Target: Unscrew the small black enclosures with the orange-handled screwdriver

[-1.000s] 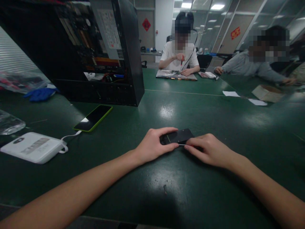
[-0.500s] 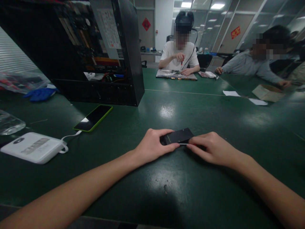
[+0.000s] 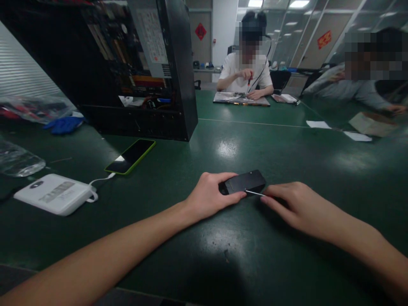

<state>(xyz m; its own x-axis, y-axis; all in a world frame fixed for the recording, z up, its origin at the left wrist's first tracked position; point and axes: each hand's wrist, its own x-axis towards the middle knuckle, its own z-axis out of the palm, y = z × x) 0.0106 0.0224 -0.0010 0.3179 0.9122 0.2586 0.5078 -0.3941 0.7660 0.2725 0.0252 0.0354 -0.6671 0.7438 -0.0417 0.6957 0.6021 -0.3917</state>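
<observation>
My left hand (image 3: 208,193) is closed around the near-left end of a small black rectangular case (image 3: 247,182), thumb along its near side and fingers along the far side. The case rests on the green table and has small bright dots on its top, perhaps screws. Between the thumb and fingers of my right hand (image 3: 291,204) is a thin silvery metal rod (image 3: 254,193), pointing left. Its tip meets the near edge of the case, close to my left thumb. The rod's other end is hidden in my right hand, so its exact kind does not show.
A tall open computer case (image 3: 143,63) stands back left. Before it lie a green-edged phone (image 3: 130,156) and a cabled white power bank (image 3: 54,193). A blue glove (image 3: 63,125) lies far left. Across the table (image 3: 229,221), a person (image 3: 245,72) works with a screwdriver (image 3: 249,83).
My right hand has drawn back to the right from the case, so more of the rod shows, now slanting up to the case's edge. My left hand keeps its hold. The view has shifted slightly.
</observation>
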